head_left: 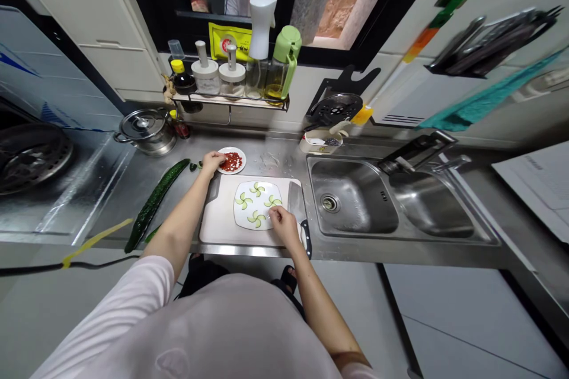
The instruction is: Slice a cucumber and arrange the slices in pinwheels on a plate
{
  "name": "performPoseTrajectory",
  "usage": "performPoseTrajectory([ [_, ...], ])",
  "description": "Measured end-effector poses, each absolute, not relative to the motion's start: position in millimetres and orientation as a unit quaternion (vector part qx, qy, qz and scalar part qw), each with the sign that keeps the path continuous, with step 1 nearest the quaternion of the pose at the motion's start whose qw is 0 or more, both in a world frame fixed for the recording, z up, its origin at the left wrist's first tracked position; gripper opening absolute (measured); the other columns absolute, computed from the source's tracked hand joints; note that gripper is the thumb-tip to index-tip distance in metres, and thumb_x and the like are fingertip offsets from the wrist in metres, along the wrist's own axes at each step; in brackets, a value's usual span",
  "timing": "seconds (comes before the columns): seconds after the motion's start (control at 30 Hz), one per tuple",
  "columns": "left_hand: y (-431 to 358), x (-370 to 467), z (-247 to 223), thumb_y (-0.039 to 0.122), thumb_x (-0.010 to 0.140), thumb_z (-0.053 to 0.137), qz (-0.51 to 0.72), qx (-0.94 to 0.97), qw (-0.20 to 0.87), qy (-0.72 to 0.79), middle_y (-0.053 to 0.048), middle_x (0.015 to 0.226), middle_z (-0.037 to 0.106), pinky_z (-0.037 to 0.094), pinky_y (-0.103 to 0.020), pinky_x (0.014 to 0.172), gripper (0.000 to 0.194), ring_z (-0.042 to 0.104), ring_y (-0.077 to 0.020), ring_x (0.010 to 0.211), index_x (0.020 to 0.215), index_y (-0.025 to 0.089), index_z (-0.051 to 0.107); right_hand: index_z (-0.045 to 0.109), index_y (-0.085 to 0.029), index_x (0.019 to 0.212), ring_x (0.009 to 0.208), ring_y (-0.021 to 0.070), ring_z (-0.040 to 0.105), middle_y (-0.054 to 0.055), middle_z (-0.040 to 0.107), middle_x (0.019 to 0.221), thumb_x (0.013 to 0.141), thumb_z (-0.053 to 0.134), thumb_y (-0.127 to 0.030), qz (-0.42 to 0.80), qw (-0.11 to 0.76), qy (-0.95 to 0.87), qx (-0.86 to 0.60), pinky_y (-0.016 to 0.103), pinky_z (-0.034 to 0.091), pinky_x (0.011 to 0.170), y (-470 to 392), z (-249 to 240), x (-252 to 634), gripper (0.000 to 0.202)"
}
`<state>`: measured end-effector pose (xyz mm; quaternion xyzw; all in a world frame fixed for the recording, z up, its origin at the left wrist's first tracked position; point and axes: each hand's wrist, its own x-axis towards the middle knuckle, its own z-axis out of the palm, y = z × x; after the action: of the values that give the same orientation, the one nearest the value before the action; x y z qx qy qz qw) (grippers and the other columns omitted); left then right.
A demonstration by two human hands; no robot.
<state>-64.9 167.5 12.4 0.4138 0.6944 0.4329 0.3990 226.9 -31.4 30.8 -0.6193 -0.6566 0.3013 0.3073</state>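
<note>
My left hand (212, 163) is at the near-left rim of a small white plate (232, 150) of red bits (231, 161) that look like goji berries. Its fingertips are pinched together at the berries; what lies between them is hidden. Over the right edge of a square white plate (258, 190) hovers my right hand (283, 225), its fingers closed, their contents too small to make out. On that plate cucumber slices (256, 219) form several pinwheels. The plate rests on a pale cutting board (217, 213). A knife (297, 201) lies along the board's right side, its dark handle (306, 238) partly behind my right wrist.
A long cucumber (156, 204) lies left of the board, with small cucumber pieces (192, 166) near my left hand. A lidded pot (146, 131) stands at the back left. A double sink (355, 198) is on the right. A condiment shelf (231, 99) hangs above the counter.
</note>
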Motion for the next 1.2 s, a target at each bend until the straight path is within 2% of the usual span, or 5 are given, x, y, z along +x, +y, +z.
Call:
performPoseTrajectory([
  [0.23, 139.1, -29.0, 40.8, 0.037, 0.054, 0.077, 0.525, 0.366, 0.533, 0.554, -0.003, 0.069, 0.066, 0.033, -0.018, 0.047, 0.036, 0.058, -0.0101, 0.059, 0.080, 0.015, 0.063, 0.067, -0.021, 0.088, 0.063, 0.0161, 0.054, 0.000, 0.060, 0.066, 0.088, 0.046, -0.037, 0.282, 0.319, -0.679, -0.598, 0.024, 0.036, 0.059, 5.6, 60.6, 217.0, 0.027],
  [0.4, 119.6, -8.2, 61.7, 0.043, 0.055, 0.080, 0.513, 0.388, 0.581, 0.499, -0.005, 0.076, 0.068, 0.037, -0.020, 0.051, 0.045, 0.057, -0.0096, 0.061, 0.087, 0.014, 0.066, 0.066, -0.020, 0.090, 0.069, 0.0156, 0.054, 0.001, 0.062, 0.073, 0.089, 0.046, -0.035, 0.244, 0.348, -0.706, -0.566, 0.024, 0.037, 0.065, 41.6, 88.1, 208.7, 0.025],
  [0.53, 107.2, 2.2, 72.4, 0.044, 0.058, 0.080, 0.503, 0.418, 0.575, 0.491, -0.007, 0.082, 0.071, 0.042, -0.022, 0.058, 0.047, 0.061, -0.0115, 0.065, 0.092, 0.014, 0.068, 0.064, -0.019, 0.089, 0.076, 0.0161, 0.054, 0.002, 0.061, 0.082, 0.089, 0.047, -0.028, 0.207, 0.367, -0.739, -0.526, 0.026, 0.039, 0.072, 65.7, 105.8, 200.9, 0.020],
  [0.77, 93.9, 12.2, 89.8, 0.042, 0.060, 0.080, 0.501, 0.483, 0.544, 0.469, -0.004, 0.077, 0.069, 0.049, -0.028, 0.074, 0.045, 0.066, -0.0174, 0.079, 0.093, 0.015, 0.066, 0.064, -0.019, 0.096, 0.094, 0.0201, 0.050, 0.005, 0.056, 0.097, 0.092, 0.050, -0.030, 0.169, 0.314, -0.794, -0.493, 0.031, 0.039, 0.083, 84.8, 122.7, 191.8, 0.018],
  [1.2, 94.5, 16.1, 73.4, 0.037, 0.067, 0.076, 0.472, 0.543, 0.537, 0.441, 0.000, 0.071, 0.066, 0.048, -0.024, 0.069, 0.043, 0.062, -0.0123, 0.068, 0.103, 0.015, 0.066, 0.065, -0.020, 0.092, 0.099, 0.0227, 0.044, 0.006, 0.054, 0.098, 0.091, 0.052, -0.025, 0.163, 0.274, -0.829, -0.460, 0.035, 0.038, 0.089, 84.8, 117.8, 196.9, 0.015],
])
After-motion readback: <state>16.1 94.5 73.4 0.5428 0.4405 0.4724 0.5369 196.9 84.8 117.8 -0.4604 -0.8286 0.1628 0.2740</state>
